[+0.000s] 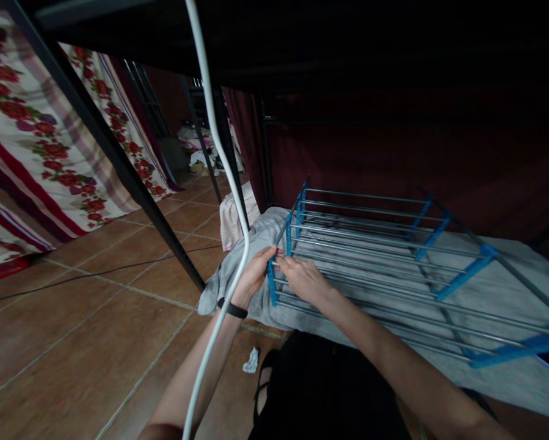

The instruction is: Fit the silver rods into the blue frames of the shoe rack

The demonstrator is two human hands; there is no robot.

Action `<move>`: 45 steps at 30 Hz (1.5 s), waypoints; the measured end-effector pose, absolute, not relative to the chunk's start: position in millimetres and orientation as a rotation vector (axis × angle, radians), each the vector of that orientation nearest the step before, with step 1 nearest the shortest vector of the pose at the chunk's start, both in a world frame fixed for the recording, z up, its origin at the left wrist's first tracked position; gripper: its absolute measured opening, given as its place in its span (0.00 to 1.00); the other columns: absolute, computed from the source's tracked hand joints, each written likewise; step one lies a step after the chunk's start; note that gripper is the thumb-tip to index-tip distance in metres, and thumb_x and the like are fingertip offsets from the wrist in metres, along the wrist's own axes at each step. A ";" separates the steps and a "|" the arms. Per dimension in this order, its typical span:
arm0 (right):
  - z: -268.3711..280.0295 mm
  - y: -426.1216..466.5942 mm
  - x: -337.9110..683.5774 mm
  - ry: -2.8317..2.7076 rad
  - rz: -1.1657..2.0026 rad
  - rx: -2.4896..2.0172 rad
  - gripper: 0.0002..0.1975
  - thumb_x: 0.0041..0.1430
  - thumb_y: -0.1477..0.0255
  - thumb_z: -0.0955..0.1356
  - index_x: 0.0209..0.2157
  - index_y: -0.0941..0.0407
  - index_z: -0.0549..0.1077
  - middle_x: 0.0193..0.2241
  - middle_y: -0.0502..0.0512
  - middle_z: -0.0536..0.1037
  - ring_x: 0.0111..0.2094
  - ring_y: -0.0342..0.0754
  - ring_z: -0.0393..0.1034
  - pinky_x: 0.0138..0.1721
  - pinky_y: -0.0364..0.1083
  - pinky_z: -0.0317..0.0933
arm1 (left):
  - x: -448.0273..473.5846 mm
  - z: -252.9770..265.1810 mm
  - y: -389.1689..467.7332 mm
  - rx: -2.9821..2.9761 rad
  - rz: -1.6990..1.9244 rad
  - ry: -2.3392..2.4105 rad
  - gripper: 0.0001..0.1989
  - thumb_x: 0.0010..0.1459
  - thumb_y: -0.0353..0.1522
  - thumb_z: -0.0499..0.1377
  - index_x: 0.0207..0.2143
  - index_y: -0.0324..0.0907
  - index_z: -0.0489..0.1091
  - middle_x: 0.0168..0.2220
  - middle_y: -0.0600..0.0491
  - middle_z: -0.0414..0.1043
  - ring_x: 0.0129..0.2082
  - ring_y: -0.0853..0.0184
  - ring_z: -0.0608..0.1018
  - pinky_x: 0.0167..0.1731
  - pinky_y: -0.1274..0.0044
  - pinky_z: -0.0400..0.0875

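A metal rack (370,245) with thin grey rods and blue plastic connectors lies across a grey blanket on the lower bunk. My left hand (257,269), with a black band on its wrist, is closed around the rack's near left corner by a blue connector (271,284). Right beside it, my right hand (301,276) has its fingers bent round the end of a rod at that same corner. The fingertips of both hands meet there and partly hide the joint.
A white cable (219,146) hangs in front of my left forearm. The black bed frame (118,153) slants down at left, with the upper bunk overhead. Crumpled paper (251,360) lies on the tiled floor (95,330). A flowered curtain (49,140) hangs at far left.
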State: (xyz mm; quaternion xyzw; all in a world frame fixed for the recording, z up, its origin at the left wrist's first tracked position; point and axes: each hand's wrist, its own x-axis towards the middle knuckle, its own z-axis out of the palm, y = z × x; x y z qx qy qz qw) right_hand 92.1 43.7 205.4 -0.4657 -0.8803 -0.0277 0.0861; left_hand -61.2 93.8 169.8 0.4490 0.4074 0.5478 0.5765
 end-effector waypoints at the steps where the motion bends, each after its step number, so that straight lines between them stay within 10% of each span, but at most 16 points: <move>1: 204.9 43.3 92.0 -2.629 -0.089 -1.387 0.23 0.67 0.76 0.53 0.63 0.59 0.55 0.51 0.66 0.71 0.49 0.52 0.70 0.44 0.49 0.64 | -61.1 169.7 93.6 1.052 1.286 0.955 0.13 0.48 0.41 0.65 0.29 0.39 0.75 0.32 0.49 0.76 0.38 0.63 0.75 0.38 0.74 0.68; 27: 198.5 48.5 92.8 -2.635 -0.053 -1.323 0.23 0.65 0.79 0.56 0.61 0.57 0.57 0.53 0.63 0.71 0.47 0.50 0.71 0.46 0.48 0.65 | -55.8 173.9 88.0 1.124 1.319 0.970 0.11 0.52 0.41 0.63 0.28 0.43 0.75 0.30 0.51 0.75 0.37 0.62 0.75 0.42 0.71 0.69; 34: 195.8 34.5 94.0 -2.517 -0.138 -1.363 0.24 0.68 0.65 0.58 0.62 0.59 0.54 0.48 0.63 0.74 0.48 0.52 0.69 0.50 0.51 0.60 | -60.2 172.7 88.8 1.112 1.279 0.970 0.14 0.52 0.45 0.63 0.31 0.43 0.75 0.30 0.50 0.74 0.36 0.62 0.76 0.39 0.71 0.69; 45: 185.1 23.8 133.7 -2.510 -0.172 -1.490 0.15 0.70 0.70 0.53 0.43 0.55 0.68 0.40 0.56 0.74 0.42 0.50 0.69 0.43 0.47 0.59 | -60.0 166.3 91.3 1.079 1.193 0.985 0.23 0.55 0.50 0.58 0.36 0.38 0.75 0.25 0.50 0.72 0.23 0.68 0.69 0.24 0.73 0.61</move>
